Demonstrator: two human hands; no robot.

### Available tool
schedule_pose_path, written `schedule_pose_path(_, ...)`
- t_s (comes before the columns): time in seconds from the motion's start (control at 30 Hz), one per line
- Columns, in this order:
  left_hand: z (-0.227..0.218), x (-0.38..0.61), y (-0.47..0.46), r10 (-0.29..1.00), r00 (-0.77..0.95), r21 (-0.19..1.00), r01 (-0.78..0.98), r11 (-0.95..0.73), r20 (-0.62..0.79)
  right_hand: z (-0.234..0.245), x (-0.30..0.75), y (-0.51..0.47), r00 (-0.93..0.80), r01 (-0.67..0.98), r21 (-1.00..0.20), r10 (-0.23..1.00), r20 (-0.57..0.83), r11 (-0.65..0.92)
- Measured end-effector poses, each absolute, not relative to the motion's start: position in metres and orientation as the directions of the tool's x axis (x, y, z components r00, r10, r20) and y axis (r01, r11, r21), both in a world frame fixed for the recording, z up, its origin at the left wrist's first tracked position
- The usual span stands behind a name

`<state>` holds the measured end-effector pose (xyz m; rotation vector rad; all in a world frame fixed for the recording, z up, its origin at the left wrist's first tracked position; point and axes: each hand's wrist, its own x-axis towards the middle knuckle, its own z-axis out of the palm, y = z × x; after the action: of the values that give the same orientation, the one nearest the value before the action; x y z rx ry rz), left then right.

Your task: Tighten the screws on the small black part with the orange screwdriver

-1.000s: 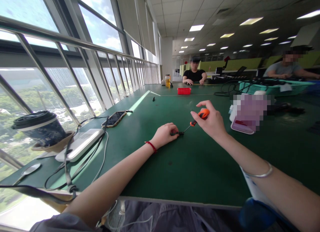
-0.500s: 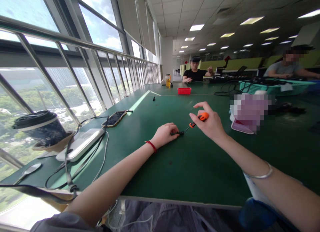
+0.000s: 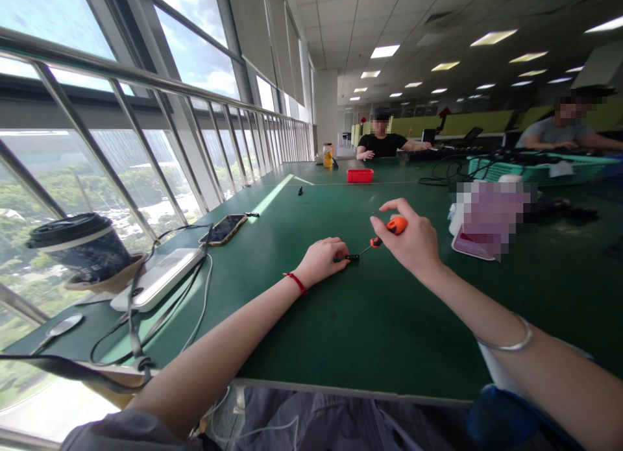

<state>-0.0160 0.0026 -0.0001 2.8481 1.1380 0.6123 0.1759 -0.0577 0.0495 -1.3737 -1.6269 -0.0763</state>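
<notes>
My left hand (image 3: 324,259) rests on the green table (image 3: 389,321), its fingers closed on a small black part (image 3: 352,257) lying at the tabletop. What the part is exactly is too small to tell. My right hand (image 3: 413,238) grips an orange and black screwdriver (image 3: 396,226) between thumb and palm, with the index finger lifted off and curved. The screwdriver slants down to the left, and its thin shaft reaches the black part by my left fingertips. Whether the tip sits in a screw is not visible.
On the left are a phone (image 3: 224,230), a white device (image 3: 158,279) with cables and a lidded coffee cup (image 3: 80,246). A red box (image 3: 359,176) and a jar (image 3: 328,156) stand farther back. To the right are a blurred pinkish object (image 3: 491,217) and a teal basket (image 3: 540,170). Two people sit beyond.
My hands, the screwdriver and the black part stay nearly in place. Across the table, the person in black has lowered a raised hand and stretched that arm out sideways.
</notes>
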Motion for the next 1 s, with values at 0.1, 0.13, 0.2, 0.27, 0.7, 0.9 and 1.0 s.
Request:
schedule_pose_path(0.1,-0.0004,-0.0158,0.0024,0.660,0.662,0.150,0.657,-0.739,0.356,0.0507,0.1753,-0.0582,0.055,0.715,-0.555,0.756,0.652,0.426)
schedule_pose_path(0.13,-0.0003,-0.0157,0.0023,0.661,0.662,0.150,0.657,-0.739,0.354,0.0508,0.1752,-0.0584,0.047,0.699,-0.562,0.755,0.654,0.443)
schedule_pose_path(0.2,0.0002,-0.0155,0.0019,0.665,0.661,0.152,0.660,-0.736,0.347,0.0505,0.1751,-0.0587,0.052,0.688,-0.560,0.738,0.673,0.462)
schedule_pose_path(0.27,0.0008,-0.0155,0.0015,0.667,0.662,0.155,0.660,-0.735,0.342,0.0497,0.1754,-0.0586,0.063,0.697,-0.545,0.718,0.693,0.466)
schedule_pose_path(0.7,0.0012,-0.0157,0.0000,0.656,0.670,0.124,0.661,-0.740,0.348,0.0488,0.1759,-0.0575,0.029,0.632,-0.575,0.725,0.688,0.520)
schedule_pose_path(0.9,0.0009,-0.0164,0.0004,0.657,0.676,0.126,0.658,-0.742,0.334,0.0482,0.1762,-0.0564,0.076,0.703,-0.553,0.726,0.683,0.447)
schedule_pose_path(1.0,0.0009,-0.0162,0.0005,0.650,0.679,0.127,0.652,-0.747,0.341,0.0500,0.1753,-0.0587,0.056,0.690,-0.570,0.752,0.656,0.446)
